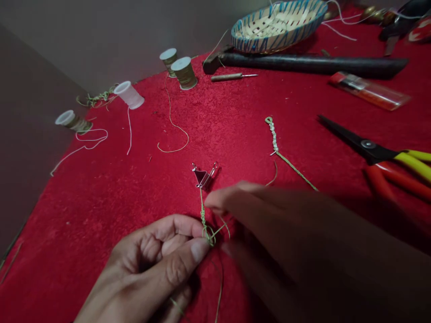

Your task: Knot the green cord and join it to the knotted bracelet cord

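pinching green knotted cord [203,215] w/ left hand [148,264], thumb against knot, fingers curled, over red-cloth table [67,215]; binder clip [202,176] at cord top; right hand [279,237] blurred, just beside cord, grip can't tell.

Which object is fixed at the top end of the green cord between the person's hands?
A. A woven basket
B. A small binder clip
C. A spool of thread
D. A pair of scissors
B. The knotted green cord runs up from the left hand and ends at a small binder clip lying on the red cloth.
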`<state>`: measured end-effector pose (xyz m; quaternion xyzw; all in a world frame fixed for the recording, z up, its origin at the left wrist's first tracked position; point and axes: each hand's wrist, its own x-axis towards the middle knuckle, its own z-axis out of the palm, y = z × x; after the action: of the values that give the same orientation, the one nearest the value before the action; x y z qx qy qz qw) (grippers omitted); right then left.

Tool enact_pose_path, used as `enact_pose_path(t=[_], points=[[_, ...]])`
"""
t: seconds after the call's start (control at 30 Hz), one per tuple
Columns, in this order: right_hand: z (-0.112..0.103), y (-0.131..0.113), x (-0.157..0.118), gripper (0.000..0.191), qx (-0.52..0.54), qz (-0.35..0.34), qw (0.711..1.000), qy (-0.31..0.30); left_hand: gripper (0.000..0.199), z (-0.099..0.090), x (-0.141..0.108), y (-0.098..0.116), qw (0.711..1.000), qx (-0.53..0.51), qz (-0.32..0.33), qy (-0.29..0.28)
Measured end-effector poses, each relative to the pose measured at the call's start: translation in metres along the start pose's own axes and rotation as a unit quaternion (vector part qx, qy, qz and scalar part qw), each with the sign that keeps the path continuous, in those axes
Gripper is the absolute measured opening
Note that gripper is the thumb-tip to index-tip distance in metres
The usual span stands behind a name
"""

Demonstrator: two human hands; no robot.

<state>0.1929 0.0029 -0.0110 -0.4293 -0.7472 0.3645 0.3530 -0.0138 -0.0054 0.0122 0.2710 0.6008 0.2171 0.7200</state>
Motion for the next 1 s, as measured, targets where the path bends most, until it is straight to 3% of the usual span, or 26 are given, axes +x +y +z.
enact_pose_path(t=[0.13,0.27,0.33,0.47,0.53,0.63,0.77,0.9,1.0], points=[[0.003,0.006,0.001,0.029,-0.03,-0.043,0.998,-0.016,0.039,0.004,-0.001,0.004,1.0,-0.005,-0.022,-0.006],[0.003,-0.003,-0.002,0.022,-0.073,-0.014,0.996,0.052,0.036,0.011,0.005,0.009,0.999,0.025,-0.023,0.038],[0.01,-0.006,-0.003,0.023,-0.037,0.016,0.998,0.056,0.034,0.015,0.01,0.013,0.998,0.02,-0.033,0.054],[0.026,-0.004,-0.004,0.017,0.063,0.039,0.997,0.005,0.033,0.017,0.012,0.015,0.998,0.022,-0.032,0.052],[0.026,-0.006,-0.007,0.005,0.068,0.054,0.996,0.0,0.033,0.014,0.009,0.013,0.998,0.026,-0.028,0.046],[0.016,-0.013,-0.01,0.02,0.067,0.073,0.995,-0.004,0.033,0.007,0.004,0.004,1.0,0.022,-0.009,0.013],[0.003,-0.021,-0.01,0.016,0.071,0.086,0.993,-0.029,0.023,0.0,0.006,-0.013,1.0,0.007,0.007,-0.009],[0.0,-0.023,-0.008,0.016,0.074,0.091,0.992,-0.038,0.049,-0.006,0.007,-0.027,1.0,-0.004,0.008,0.019],[0.002,-0.024,-0.009,0.014,0.068,0.1,0.992,-0.032,0.05,-0.008,0.003,-0.025,0.999,0.026,-0.011,0.031]])
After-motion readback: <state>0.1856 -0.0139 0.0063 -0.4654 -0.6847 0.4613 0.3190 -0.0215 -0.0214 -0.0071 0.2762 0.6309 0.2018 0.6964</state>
